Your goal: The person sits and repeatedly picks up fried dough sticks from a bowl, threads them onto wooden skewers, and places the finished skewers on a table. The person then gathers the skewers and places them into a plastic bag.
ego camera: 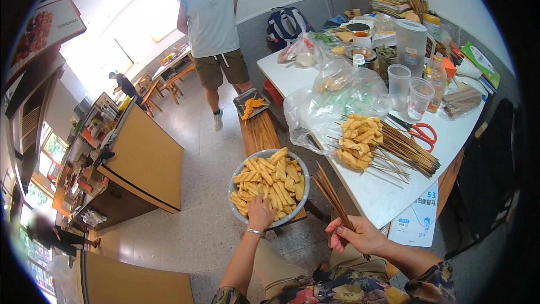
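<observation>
A grey round basin (231,185) full of yellow folded strips (270,173), likely tofu skin, rests on the wooden bench. My left hand (260,213), with a metal bangle at the wrist, reaches over the near rim and touches the strips. Its fingertips are partly hidden among them, so a grip cannot be made out. My right hand (356,234) holds a bundle of thin brown skewers (331,188), slanting up to the left. On the white table's near side lie skewered yellow pieces (360,141), beside a pile of bare skewers (411,150).
Red-handled scissors (424,135), plastic cups (417,99), a pitcher (410,46) and clear plastic bags (333,97) crowd the white table (371,202). A tray of orange food (252,105) sits farther along the bench (259,133). One person (215,21) stands beyond it; others are at left.
</observation>
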`<act>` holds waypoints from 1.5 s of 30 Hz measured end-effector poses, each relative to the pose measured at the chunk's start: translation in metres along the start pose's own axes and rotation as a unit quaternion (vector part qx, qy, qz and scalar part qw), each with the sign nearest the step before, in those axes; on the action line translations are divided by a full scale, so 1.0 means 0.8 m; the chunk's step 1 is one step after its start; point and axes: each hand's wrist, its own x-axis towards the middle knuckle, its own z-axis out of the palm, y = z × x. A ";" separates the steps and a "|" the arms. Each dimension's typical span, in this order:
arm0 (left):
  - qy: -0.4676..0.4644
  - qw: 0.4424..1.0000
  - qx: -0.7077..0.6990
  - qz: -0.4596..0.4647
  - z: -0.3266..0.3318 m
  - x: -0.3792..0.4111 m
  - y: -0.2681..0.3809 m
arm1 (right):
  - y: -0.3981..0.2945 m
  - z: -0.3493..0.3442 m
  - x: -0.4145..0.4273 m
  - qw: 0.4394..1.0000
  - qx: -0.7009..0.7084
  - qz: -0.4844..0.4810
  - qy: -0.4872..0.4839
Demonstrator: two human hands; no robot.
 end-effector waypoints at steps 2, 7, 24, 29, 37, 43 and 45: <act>0.002 1.000 0.003 -0.005 -0.005 0.002 0.008 | 0.008 0.002 0.003 1.000 0.000 0.006 0.003; -0.003 0.998 0.065 0.015 -0.005 0.006 0.014 | 0.025 0.006 0.012 1.000 -0.003 0.025 0.008; -0.056 0.991 -0.039 0.113 -0.001 0.017 -0.016 | 0.049 0.002 0.031 0.997 0.056 0.046 0.018; -0.029 0.994 -0.007 0.103 0.003 0.018 -0.012 | 0.059 0.010 0.034 0.971 0.195 0.133 0.023; 0.066 0.971 -0.226 0.048 0.014 0.036 -0.029 | 0.087 0.018 0.027 0.953 0.216 0.203 0.057; 0.058 0.897 -0.413 -0.150 -0.002 0.046 -0.024 | 0.090 0.019 0.031 0.955 0.202 0.207 0.070; 0.064 0.880 -0.434 -0.184 0.002 0.046 -0.030 | 0.091 0.019 0.033 0.956 0.201 0.205 0.064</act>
